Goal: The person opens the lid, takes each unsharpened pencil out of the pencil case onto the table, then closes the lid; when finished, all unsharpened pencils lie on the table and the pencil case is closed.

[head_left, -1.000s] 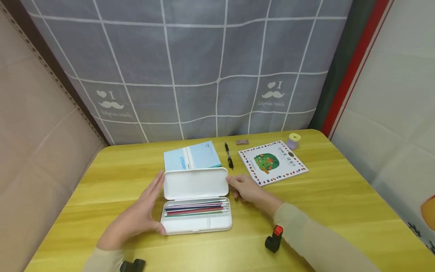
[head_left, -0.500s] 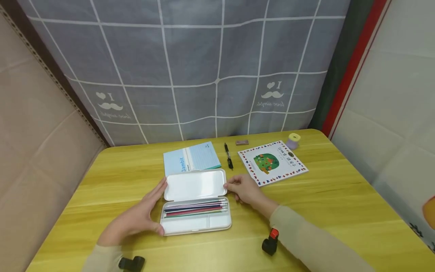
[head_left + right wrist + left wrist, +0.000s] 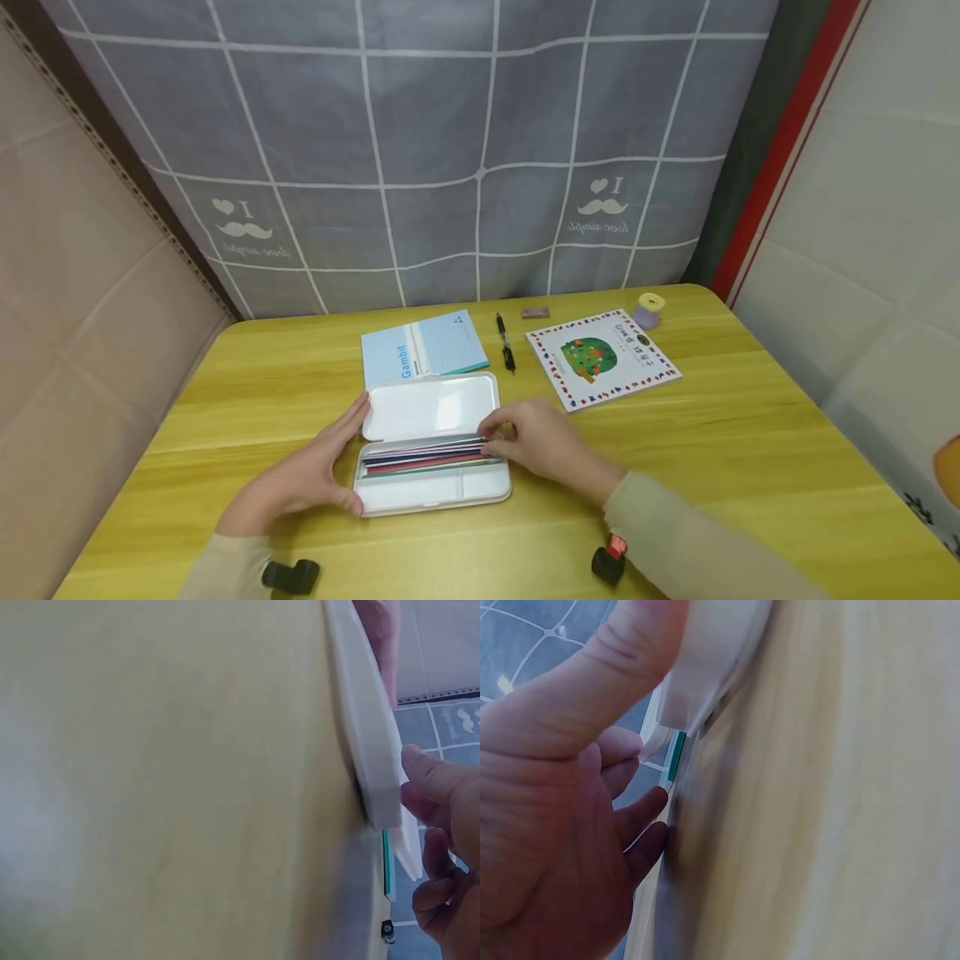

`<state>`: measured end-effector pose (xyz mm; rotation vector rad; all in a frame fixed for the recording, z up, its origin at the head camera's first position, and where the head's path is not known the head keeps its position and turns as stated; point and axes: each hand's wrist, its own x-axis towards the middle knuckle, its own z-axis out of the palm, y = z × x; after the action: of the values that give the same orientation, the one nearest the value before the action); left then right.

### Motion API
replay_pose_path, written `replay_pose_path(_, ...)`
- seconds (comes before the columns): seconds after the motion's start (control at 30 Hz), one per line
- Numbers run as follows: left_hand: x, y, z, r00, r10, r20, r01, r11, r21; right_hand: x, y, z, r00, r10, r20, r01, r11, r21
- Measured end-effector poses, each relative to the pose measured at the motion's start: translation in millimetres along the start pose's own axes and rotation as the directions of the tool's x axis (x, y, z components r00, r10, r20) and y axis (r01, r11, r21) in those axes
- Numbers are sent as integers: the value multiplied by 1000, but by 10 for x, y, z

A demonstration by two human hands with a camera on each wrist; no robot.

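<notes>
While the white, rectangular, apparently plastic pencil case [image 3: 408,497] lies open at six o'clock in the head view, the left hand [image 3: 303,477] spans its nine o'clock end, wide, thumb and fingertips touching. At three o'clock the right hand [image 3: 536,437] bends thumb and fingers narrowly over the slim, straight, multicoloured pencils [image 3: 423,463]; whether it pinches one, I cannot tell. The pencils look light, stiff, smooth enough to roll, best pinched mid-shaft; the case, light and slippery, suits steadying by its end walls.
</notes>
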<state>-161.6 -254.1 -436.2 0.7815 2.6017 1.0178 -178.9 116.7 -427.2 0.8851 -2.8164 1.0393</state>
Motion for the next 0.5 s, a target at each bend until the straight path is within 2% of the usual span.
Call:
replay_pose_path(0.23, -7, 35, -5, 1000, -18, 8, 18, 1000, -21, -26, -44, 95, 994, -107, 17, 109, 975, -193)
replay_pose_path(0.33, -5, 39, -7, 1000, -20, 13, 20, 999, -27, -28, -71, 115, 990, -138, 14, 137, 962, -235)
replay_pose_path(0.5, 4, 34, -4, 1000, -2, 14, 2, 999, -45, -21, -88, 156, 988, -153, -10, 144, 948, -282)
